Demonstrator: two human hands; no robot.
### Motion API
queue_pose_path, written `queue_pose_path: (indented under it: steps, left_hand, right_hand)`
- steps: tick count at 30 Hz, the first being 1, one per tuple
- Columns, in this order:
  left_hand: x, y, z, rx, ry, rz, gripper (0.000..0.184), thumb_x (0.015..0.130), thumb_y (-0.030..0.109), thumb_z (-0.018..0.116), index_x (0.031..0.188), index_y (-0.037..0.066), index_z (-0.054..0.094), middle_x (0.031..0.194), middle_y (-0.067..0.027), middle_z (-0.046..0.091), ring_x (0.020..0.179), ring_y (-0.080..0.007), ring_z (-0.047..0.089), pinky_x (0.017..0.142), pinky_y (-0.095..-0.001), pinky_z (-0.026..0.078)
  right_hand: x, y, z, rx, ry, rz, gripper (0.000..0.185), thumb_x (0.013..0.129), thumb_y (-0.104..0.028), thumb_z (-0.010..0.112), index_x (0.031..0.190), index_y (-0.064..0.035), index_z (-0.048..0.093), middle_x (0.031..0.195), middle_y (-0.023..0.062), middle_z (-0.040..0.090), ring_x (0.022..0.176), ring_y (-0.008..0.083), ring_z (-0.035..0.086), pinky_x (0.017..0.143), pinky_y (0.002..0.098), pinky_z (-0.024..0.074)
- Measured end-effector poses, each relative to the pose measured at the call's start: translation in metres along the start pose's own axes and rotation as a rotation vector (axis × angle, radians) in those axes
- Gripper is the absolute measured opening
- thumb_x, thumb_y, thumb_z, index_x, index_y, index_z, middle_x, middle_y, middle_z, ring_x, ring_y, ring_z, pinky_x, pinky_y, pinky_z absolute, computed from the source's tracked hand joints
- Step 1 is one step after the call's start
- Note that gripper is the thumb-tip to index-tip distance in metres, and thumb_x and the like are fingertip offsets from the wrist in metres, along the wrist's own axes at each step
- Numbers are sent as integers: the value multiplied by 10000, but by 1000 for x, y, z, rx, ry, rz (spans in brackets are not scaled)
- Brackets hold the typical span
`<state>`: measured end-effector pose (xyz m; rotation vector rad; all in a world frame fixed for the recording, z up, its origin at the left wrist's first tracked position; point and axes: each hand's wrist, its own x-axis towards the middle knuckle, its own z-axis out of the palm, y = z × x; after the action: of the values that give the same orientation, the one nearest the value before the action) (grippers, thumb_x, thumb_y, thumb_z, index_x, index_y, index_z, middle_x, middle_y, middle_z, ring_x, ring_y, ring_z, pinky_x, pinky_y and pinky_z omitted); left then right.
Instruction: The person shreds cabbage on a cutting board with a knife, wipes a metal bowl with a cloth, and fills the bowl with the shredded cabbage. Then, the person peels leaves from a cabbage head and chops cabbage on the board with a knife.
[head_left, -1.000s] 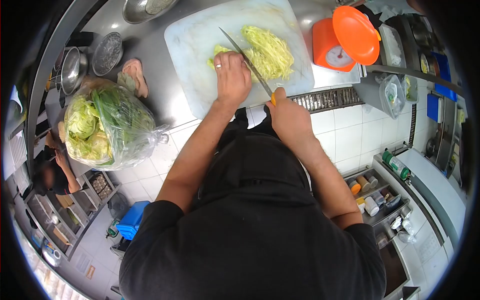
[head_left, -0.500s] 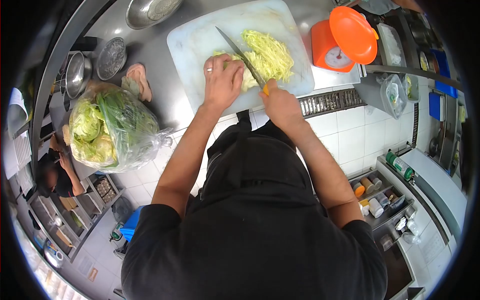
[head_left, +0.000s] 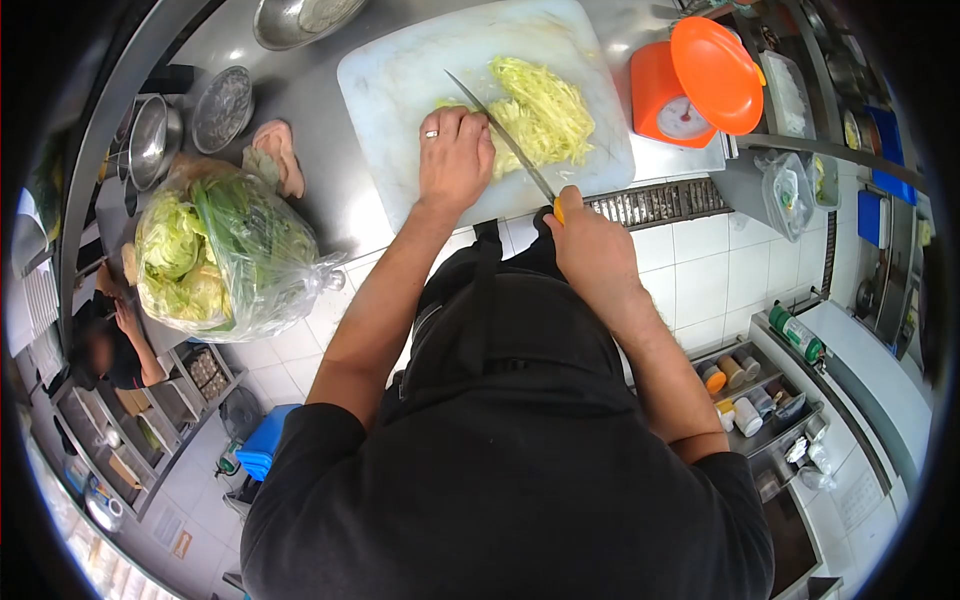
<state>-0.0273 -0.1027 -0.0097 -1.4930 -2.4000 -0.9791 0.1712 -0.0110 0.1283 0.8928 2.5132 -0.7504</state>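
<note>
A white cutting board (head_left: 385, 110) lies on the steel counter, with shredded pale green lettuce (head_left: 548, 112) on its right half. My right hand (head_left: 592, 245) is closed round the yellow handle of a long knife (head_left: 518, 150), whose blade slants up and left beside the shreds. Left of the blade, my left hand (head_left: 456, 158), with a ring on one finger, presses with bent fingers on a piece of lettuce (head_left: 447, 103), mostly hidden under it.
A clear plastic bag (head_left: 260, 250) of lettuce and greens sits at the left. Metal bowls (head_left: 222, 110) and a crumpled cloth (head_left: 275, 158) lie behind it. An orange scale (head_left: 655, 95) stands right of the board. Another person (head_left: 125, 345) is at far left.
Since half a second ago, my right hand has drawn the knife back toward my body and slightly right. My left hand has shifted slightly right, its fingers closer together.
</note>
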Motion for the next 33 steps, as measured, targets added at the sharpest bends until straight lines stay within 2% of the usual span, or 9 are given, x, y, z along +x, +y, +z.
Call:
queue_pose_path:
  steps: [8, 11, 14, 18, 23, 26, 33]
  left_hand:
    - [-1, -3, 4, -9, 18, -7, 176, 887, 69, 671, 1061, 67, 647, 1114, -148, 604, 1117, -376, 563, 1012, -490, 447]
    - [0, -4, 2, -10, 13, 6, 180, 885, 65, 666, 1063, 61, 640, 1117, -151, 605, 1114, -377, 566, 1012, -492, 447]
    - [-1, -4, 3, -7, 21, 1, 191, 885, 69, 663, 1073, 55, 634, 1117, -154, 605, 1116, -377, 565, 1017, -495, 446]
    - [2, -1, 2, -39, 42, -2, 166, 903, 48, 633, 1068, 36, 619, 1101, -174, 605, 1100, -395, 561, 1009, -514, 446]
    - [1, -2, 2, -47, 26, 5, 172, 901, 40, 623, 1072, 34, 602, 1100, -173, 599, 1102, -399, 558, 1009, -516, 438]
    - [-2, -7, 4, -13, -3, 6, 204, 884, 64, 660, 1082, 46, 615, 1124, -164, 599, 1124, -380, 557, 1027, -501, 443]
    - [-1, -3, 4, -15, 27, -12, 194, 892, 51, 646, 1077, 26, 597, 1132, -187, 591, 1121, -394, 550, 1022, -511, 440]
  right_hand:
    - [61, -3, 39, 31, 67, -42, 281, 1076, -275, 569, 1135, -10, 494, 860, 239, 739, 844, 460, 733, 762, 563, 573]
    - [51, -5, 16, 49, 93, -34, 288, 1077, -281, 571, 1137, -9, 496, 853, 241, 737, 848, 458, 733, 770, 560, 572]
    - [24, -8, -6, 40, 28, 1, 281, 1076, -282, 573, 1129, -17, 497, 846, 237, 736, 853, 456, 734, 771, 564, 570]
    - [9, -6, 7, 16, 7, 21, 276, 1074, -284, 579, 1125, -26, 499, 842, 235, 738, 838, 451, 740, 753, 560, 575]
    - [58, -6, 47, 38, 82, -15, 285, 1069, -293, 590, 1128, -29, 501, 839, 231, 739, 821, 442, 745, 727, 551, 582]
    - [59, -8, 27, 33, 92, -43, 285, 1069, -294, 592, 1128, -30, 501, 848, 231, 741, 831, 440, 743, 734, 550, 581]
    - [4, -11, 0, -2, 19, -10, 291, 1075, -291, 581, 1118, -15, 497, 836, 218, 736, 829, 424, 746, 727, 536, 585]
